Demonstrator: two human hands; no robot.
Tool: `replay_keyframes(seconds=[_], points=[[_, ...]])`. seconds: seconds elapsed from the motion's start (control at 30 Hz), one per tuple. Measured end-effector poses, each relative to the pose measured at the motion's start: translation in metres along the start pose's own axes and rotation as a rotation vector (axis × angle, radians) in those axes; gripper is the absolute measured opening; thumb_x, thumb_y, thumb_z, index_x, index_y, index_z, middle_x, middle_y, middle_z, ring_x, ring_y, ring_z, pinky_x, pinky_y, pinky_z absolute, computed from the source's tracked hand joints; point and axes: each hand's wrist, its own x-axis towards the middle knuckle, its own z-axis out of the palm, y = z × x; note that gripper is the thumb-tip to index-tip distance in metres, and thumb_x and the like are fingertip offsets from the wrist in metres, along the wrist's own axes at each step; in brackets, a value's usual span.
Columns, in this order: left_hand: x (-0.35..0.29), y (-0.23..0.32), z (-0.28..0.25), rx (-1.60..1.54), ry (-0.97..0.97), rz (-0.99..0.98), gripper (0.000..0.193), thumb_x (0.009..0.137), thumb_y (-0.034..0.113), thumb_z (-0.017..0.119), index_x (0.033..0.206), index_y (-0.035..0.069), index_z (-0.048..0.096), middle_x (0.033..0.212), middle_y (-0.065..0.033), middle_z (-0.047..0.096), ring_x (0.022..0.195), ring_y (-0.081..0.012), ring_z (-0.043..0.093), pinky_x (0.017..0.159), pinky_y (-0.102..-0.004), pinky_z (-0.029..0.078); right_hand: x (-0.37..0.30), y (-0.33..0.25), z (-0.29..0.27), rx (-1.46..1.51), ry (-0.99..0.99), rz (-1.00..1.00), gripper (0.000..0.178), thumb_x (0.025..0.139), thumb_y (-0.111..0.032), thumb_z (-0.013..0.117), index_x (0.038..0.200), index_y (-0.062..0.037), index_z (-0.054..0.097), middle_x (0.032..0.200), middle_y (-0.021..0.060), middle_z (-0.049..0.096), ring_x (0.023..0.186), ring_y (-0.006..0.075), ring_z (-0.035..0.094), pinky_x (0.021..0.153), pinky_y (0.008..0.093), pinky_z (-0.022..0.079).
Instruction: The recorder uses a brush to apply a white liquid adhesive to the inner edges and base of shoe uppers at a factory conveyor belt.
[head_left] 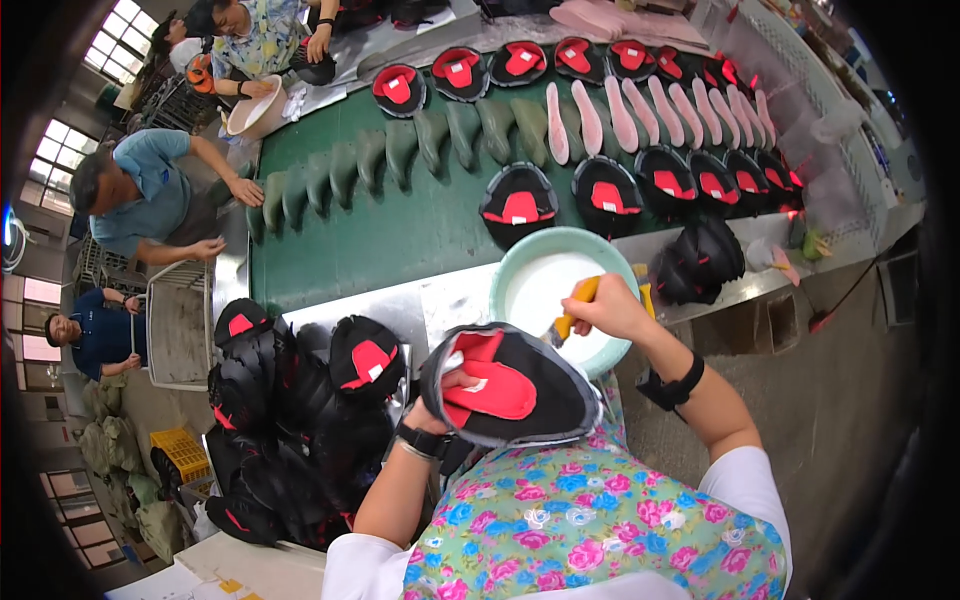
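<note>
At lower centre, the left grip (428, 417) clasps a black-and-red shoe upper (560, 405) while the right grip (612, 308) clutches a yellow-handled brush (582, 300) over the mint-green basin (560, 238).

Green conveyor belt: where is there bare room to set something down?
The belt is bare between the green lasts, near metal ledge and leftmost near-row black upper. Crowded: the right end, with pink insoles and more uppers.

Footwear workshop; green belt (330, 245) with rows of lasts (432, 140), insoles (588, 118), uppers (518, 206); co-workers (165, 195) alongside
</note>
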Motion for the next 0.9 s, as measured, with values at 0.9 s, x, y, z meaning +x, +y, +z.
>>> replay_keyframes(seconds=[0.9], points=[[0.092,0.115,-0.232,1.444,0.736,0.213,0.052,0.077,0.010,0.067,0.127,0.005,0.053,0.125,-0.0174,0.056,0.109,-0.0317,0.055,0.092,-0.0380,0.046,0.049,0.030,0.063,0.350,0.427,0.267,0.023,0.092,-0.011,0.057,0.077,0.0050,0.061,0.071,0.0103,0.064,0.057,0.0129,0.058,0.055,0.0237,0.047]])
